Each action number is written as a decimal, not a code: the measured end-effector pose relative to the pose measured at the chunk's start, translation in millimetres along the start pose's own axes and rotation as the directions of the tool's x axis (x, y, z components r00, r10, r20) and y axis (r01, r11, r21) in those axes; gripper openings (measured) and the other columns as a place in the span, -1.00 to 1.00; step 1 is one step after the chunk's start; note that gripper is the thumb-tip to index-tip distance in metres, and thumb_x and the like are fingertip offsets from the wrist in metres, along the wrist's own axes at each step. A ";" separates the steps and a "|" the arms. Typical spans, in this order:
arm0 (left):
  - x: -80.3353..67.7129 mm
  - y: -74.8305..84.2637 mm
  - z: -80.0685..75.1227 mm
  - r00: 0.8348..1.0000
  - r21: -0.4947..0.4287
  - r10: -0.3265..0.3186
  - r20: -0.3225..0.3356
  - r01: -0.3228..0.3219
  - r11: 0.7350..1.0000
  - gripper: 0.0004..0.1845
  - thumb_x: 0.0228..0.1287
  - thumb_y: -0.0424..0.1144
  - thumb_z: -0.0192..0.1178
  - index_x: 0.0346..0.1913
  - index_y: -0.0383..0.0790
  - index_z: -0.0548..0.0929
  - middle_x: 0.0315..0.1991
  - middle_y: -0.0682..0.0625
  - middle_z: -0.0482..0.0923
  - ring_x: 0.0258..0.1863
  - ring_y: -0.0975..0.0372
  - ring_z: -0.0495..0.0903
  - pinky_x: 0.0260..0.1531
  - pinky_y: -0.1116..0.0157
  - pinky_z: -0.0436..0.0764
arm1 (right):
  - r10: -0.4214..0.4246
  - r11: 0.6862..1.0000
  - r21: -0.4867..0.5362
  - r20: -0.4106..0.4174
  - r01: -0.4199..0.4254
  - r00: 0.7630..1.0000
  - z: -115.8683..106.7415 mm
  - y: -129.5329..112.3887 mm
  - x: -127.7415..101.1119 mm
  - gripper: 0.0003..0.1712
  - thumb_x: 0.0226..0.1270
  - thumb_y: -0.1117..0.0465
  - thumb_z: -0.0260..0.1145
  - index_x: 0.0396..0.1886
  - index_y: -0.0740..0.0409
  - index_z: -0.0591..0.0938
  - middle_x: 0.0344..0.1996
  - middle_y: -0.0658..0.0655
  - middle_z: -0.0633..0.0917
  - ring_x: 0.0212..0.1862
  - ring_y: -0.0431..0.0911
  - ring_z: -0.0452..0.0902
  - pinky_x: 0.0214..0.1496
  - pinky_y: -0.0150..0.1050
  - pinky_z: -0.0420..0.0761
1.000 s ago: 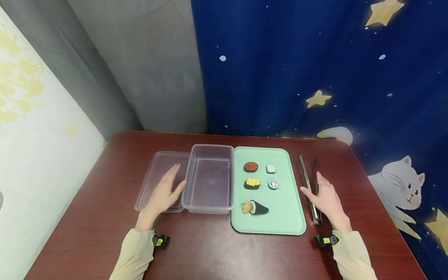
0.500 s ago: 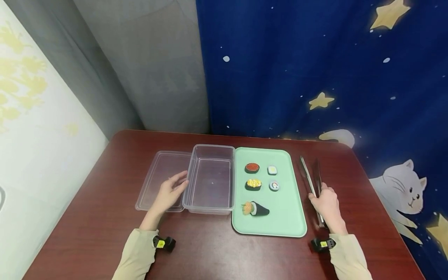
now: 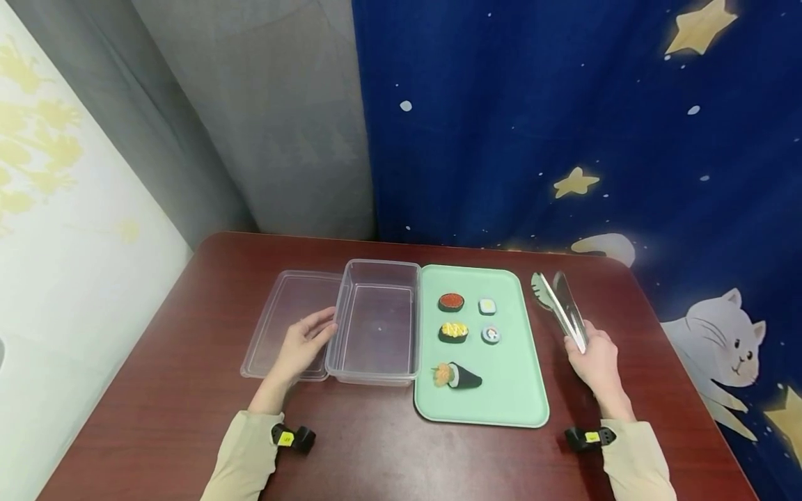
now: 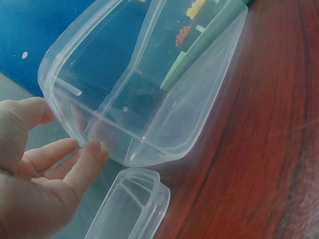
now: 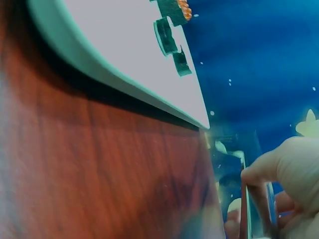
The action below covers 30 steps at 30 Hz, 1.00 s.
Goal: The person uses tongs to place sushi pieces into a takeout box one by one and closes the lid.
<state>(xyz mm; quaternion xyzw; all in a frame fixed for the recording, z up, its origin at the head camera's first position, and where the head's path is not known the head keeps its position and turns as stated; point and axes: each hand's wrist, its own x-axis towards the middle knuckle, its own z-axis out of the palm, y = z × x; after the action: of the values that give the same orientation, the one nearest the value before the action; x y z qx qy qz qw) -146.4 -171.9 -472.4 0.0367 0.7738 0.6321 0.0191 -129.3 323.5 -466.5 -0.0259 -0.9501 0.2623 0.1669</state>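
My right hand [image 3: 594,358] grips metal tongs [image 3: 567,306] to the right of the tray, with their two ends pointing away and spread apart. In the right wrist view, thumb and fingers lie on either side of the tongs [image 5: 245,209]. My left hand [image 3: 301,348] rests its fingertips against the left wall of a clear plastic container [image 3: 376,376], its fingers only loosely bent. The left wrist view shows these fingers [image 4: 82,167] at the container's outer side. A clear lid [image 3: 276,313] lies flat under and behind the left hand.
A mint-green tray [image 3: 507,390] adjoins the container's right side. On it lie a red-topped sushi [image 3: 451,301], a yellow-topped sushi [image 3: 454,331], a square roll [image 3: 486,306], a round roll [image 3: 491,335] and a cone-shaped hand roll [image 3: 464,376]. Curtains [image 3: 464,139] hang behind the table.
My right hand has closed round the tongs and raised them, their ends now tilted left. My left hand has moved right from over the lid to the container's wall.
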 end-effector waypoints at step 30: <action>-0.1 0.2 1.3 1.000 -0.099 -0.013 0.011 0.014 0.995 -0.55 0.32 -0.42 0.11 0.22 -0.53 0.37 0.17 -0.40 0.39 0.12 -0.13 0.45 -0.05 0.53 0.49 | -0.551 0.832 0.227 0.222 0.507 0.805 26.0 -20.4 47.3 -0.41 0.12 0.41 0.35 0.17 0.47 0.43 -0.14 0.28 0.59 -0.23 -0.05 0.48 -0.31 -0.23 0.50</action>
<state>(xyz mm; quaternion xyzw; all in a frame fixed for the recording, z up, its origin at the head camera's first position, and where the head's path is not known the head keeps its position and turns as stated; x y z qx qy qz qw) -146.2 -170.6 -472.5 0.0338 0.7417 0.6693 0.0292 -181.7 299.7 -462.7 0.2906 -0.9095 0.2798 0.1000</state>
